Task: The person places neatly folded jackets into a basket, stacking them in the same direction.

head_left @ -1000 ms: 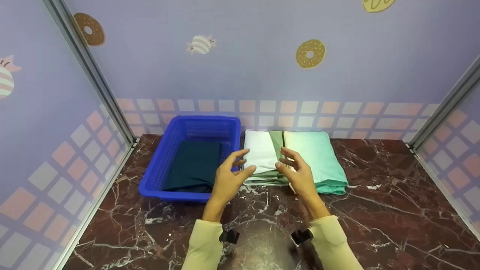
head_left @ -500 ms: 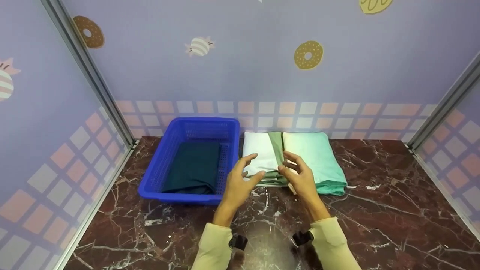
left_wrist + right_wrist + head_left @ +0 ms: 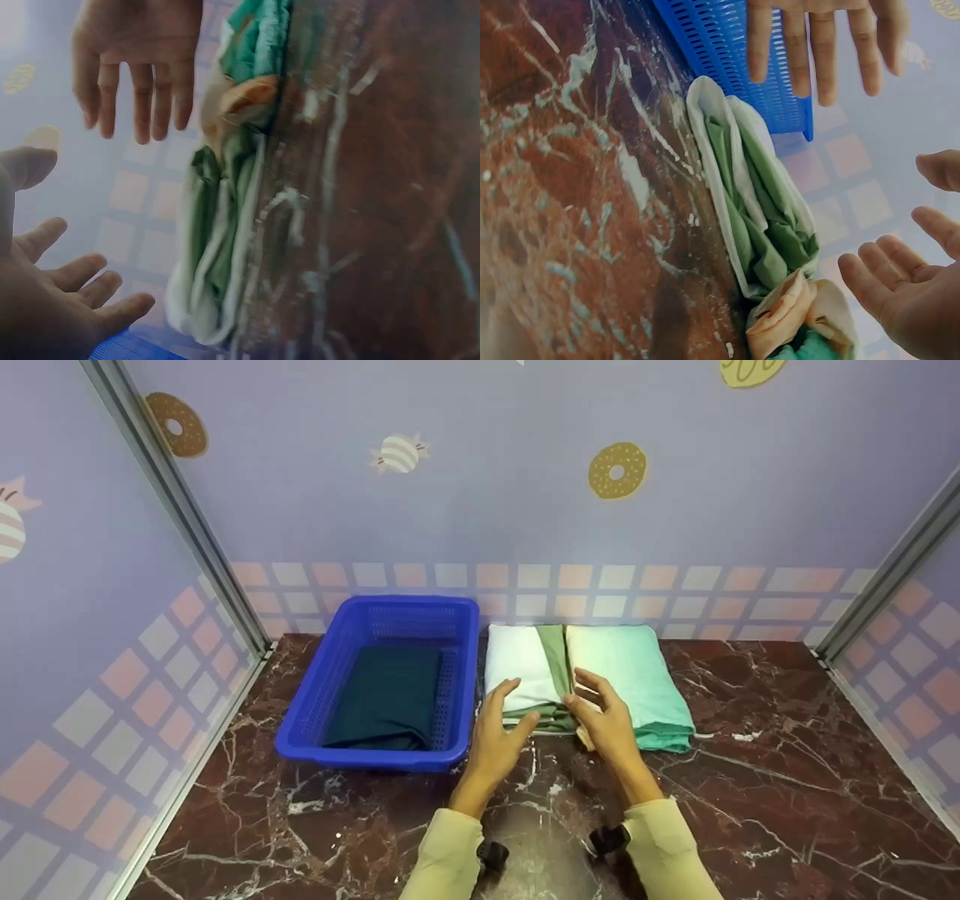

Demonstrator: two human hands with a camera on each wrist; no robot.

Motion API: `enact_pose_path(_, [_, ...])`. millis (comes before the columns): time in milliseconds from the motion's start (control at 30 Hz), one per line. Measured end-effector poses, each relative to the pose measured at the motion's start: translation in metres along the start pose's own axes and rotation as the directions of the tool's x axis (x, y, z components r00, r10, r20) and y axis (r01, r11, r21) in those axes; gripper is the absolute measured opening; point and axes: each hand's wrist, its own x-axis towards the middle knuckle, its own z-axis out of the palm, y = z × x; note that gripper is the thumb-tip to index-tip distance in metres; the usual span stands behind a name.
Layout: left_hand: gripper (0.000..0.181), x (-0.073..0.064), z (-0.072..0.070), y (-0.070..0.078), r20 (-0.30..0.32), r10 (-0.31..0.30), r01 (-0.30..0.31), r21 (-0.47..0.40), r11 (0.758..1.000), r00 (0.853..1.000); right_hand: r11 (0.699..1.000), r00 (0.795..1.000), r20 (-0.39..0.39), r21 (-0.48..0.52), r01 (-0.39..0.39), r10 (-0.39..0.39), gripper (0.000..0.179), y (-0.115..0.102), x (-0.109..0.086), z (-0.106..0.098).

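Both hands hover over the near edge of the folded cloths, palms facing each other, holding nothing. The left hand (image 3: 498,741) has relaxed, spread fingers and is just right of the basket's near corner. Across from it, the right hand (image 3: 609,726) has loosely bent fingers, in front of the two cloths' meeting edges. A folded white and green cloth (image 3: 519,664) lies flat behind the hands. Beside it on the right lies a folded cloth (image 3: 630,667) shading from cream to teal. In the right wrist view the white and green cloth (image 3: 757,202) shows its layered folded edge.
A blue plastic basket (image 3: 300,701) with perforated sides stands at the left, with a folded dark green cloth (image 3: 386,690) lying inside. The dark red marbled tabletop (image 3: 765,780) runs up to a patterned back wall (image 3: 495,495), with side walls at left and right.
The left hand has moved right and slightly nearer, from the basket's right side towards the right hand. The right hand has shifted only a little. The cloths and basket stay put.
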Motion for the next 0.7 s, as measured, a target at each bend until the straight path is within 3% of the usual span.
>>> enact_pose_path(233, [0.058, 0.0, 0.003, -0.019, -0.022, -0.073, 0.071, -0.071, 0.995, 0.997, 0.999, 0.999, 0.046, -0.032, -0.026, 0.027, 0.055, 0.012, 0.001, 0.004])
enact_pose_path(467, [0.061, 0.002, 0.003, -0.033, -0.048, -0.107, 0.097, -0.185, 0.978, 0.993, 0.994, 0.992, 0.101, -0.091, -0.065, 0.074, 0.058, 0.022, -0.003, 0.005])
enact_pose_path(700, [0.064, 0.004, 0.001, -0.036, -0.019, -0.2, 0.193, -0.19, 0.963, 0.98, 0.987, 0.98, 0.153, -0.113, -0.112, 0.129, 0.066, 0.026, -0.002, 0.007])
